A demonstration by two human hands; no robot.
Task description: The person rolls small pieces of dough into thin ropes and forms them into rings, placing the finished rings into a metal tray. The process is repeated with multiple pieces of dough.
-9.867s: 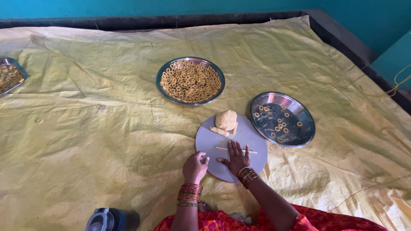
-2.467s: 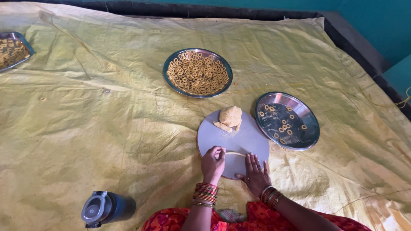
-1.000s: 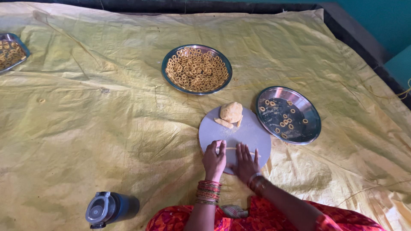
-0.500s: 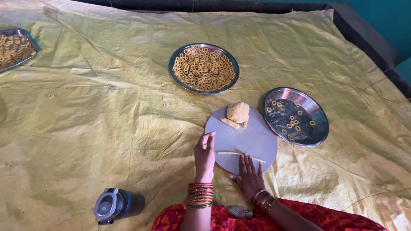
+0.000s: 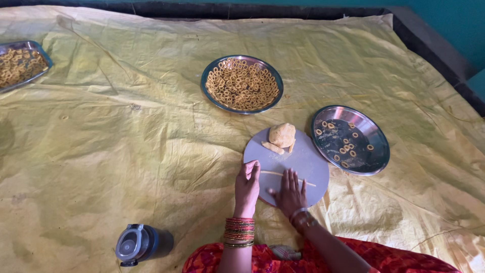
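A round grey board (image 5: 303,156) lies on the yellow sheet in front of me. A thin rope of dough (image 5: 272,173) stretches across its near half. My left hand (image 5: 246,188) rests at the board's left edge, fingertips at the rope's left end. My right hand (image 5: 290,192) lies flat, fingers spread, on the middle of the rope. A lump of tan dough (image 5: 282,135) and small dough pieces (image 5: 273,147) sit on the board's far side.
A steel plate (image 5: 242,84) full of dough rings sits beyond the board. A second steel plate (image 5: 351,139) with several rings is to the right. A tray of rings (image 5: 20,64) is at far left. A dark lidded bottle (image 5: 140,244) lies near left.
Over the earlier frames both hands stayed on the board, sliding back and forth over the dough rope. The rope now looks longer and thinner. The camera view shifted slightly.
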